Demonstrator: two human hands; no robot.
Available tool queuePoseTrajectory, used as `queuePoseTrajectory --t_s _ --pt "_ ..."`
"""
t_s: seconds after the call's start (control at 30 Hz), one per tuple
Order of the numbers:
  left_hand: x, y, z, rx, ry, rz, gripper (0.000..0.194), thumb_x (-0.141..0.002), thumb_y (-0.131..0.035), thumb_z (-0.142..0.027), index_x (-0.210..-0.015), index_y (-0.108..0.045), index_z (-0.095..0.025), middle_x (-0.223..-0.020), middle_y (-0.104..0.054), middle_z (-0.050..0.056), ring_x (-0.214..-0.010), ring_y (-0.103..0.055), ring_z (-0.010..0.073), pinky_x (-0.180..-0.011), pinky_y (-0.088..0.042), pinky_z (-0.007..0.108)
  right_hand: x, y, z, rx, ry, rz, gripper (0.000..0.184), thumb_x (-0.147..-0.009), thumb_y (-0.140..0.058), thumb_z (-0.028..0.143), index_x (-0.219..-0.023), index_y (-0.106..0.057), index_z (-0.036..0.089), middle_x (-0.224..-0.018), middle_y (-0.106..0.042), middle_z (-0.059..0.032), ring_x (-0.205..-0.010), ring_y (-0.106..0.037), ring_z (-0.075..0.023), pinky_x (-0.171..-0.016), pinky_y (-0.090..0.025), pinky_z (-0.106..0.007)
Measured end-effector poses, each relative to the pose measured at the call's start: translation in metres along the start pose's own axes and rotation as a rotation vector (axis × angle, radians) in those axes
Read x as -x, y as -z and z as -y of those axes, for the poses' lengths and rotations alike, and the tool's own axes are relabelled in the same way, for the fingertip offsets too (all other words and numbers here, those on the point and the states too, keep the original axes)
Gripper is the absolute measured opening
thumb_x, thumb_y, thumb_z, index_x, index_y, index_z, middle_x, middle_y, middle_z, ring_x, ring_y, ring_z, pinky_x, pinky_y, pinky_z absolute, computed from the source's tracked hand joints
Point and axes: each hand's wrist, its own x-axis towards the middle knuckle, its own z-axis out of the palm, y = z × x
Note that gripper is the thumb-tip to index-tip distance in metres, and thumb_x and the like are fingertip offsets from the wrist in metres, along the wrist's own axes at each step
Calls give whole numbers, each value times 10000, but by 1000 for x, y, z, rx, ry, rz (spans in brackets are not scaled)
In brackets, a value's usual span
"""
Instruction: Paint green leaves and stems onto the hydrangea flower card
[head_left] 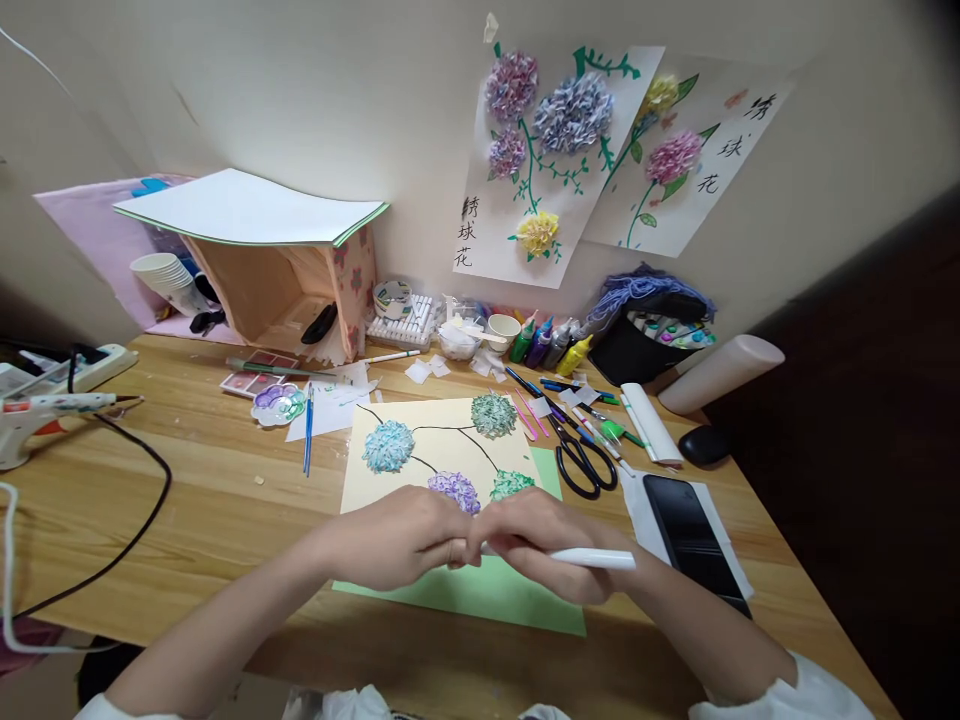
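Note:
Over the lower part of a cream sheet [435, 415], my two hands meet at the fingertips. My right hand [544, 530] is closed around a white marker pen [596, 559], whose back end points right. Curled fingers of my left hand [405, 535] press together at the pen's front end; what they grip there is hidden. Blue [388, 446], dark green [493, 415], purple [454, 491] and green [513, 484] crumpled-paper flowers sit on the sheet, with thin black stem lines between some of them. Green paper [480, 590] lies underneath.
Black-handled scissors [585, 468] and a phone [694, 540] lie at the right. Paint bottles [540, 345], a cup [504, 330] and a box of markers [405, 320] stand behind. At left are a palette [278, 404], brushes [308, 432] and a glue gun [45, 415] with its cord.

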Motion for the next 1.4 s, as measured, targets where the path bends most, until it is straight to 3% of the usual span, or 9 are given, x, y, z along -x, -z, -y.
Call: queuePoseTrajectory --t_s 0.07,0.13,0.23,0.33,0.4,0.53,0.8,1.13,1.4 --pt "18 9 10 111 11 54 290 -919 -400 -302 -672 -511 -198 -637 -549 -8 -603 -485 119 -611 -381 231 10 9 -4 -57 99 -88 268 -909 -344 236 -977 -602 225 -767 -631 -22 -651 -559 -137 -641 -438 -267" --pt "44 20 29 322 88 70 401 -923 -368 -392 -587 -422 -181 -552 -444 -18 -527 -398 103 -548 -358 223 30 28 -8 -197 153 -431 255 -923 -370 329 -875 -604 237 -693 -600 -24 -582 -541 -145 -554 -430 -273" --pt "77 35 69 431 323 -439 476 -877 -360 -551 -568 -374 -190 -512 -354 -39 -451 -288 87 -433 -249 221 52 63 -15 -249 -76 -762 95 -863 -533 338 -833 -578 259 -619 -505 26 -402 -323 -81 -382 -272 -240" --pt "83 43 111 308 504 -961 436 -846 -376 -578 -629 -424 -203 -534 -412 -33 -458 -345 105 -439 -288 226 41 83 -24 -106 -266 -762 120 -821 -616 342 -865 -557 248 -727 -537 13 -509 -432 -90 -435 -322 -224" --pt "76 44 131 131 555 -1066 428 -847 -375 -564 -690 -525 -195 -686 -577 27 -619 -514 154 -547 -402 250 16 86 -32 31 -243 -638 121 -830 -608 342 -854 -566 231 -787 -566 -4 -651 -523 -119 -560 -410 -236" --pt "59 38 149 -97 652 -995 420 -897 -312 -499 -814 -600 -204 -977 -683 49 -924 -606 217 -796 -438 309 -39 83 -60 150 -227 -231 226 -897 -492 360 -1015 -606 205 -1025 -626 -67 -930 -584 -184 -796 -451 -307" --pt "62 26 161 -136 721 -919 399 -922 -271 -474 -826 -561 -219 -960 -703 40 -921 -627 216 -812 -437 306 -101 73 -140 -89 -344 -52 162 -839 -526 264 -951 -607 178 -937 -647 -42 -859 -604 -151 -736 -448 -276" --pt "64 27 162 -43 750 -865 383 -928 -280 -485 -813 -542 -232 -981 -706 19 -946 -625 203 -836 -420 305 -107 52 -169 -129 -494 -139 65 -740 -538 218 -793 -534 179 -742 -596 0 -637 -543 -109 -564 -392 -240" --pt "64 26 161 -66 758 -780 380 -933 -261 -495 -834 -525 -240 -1026 -698 10 -954 -615 208 -830 -407 317 -107 47 -176 -137 -507 -150 131 -724 -549 218 -848 -516 194 -789 -640 -15 -703 -597 -141 -597 -431 -257"
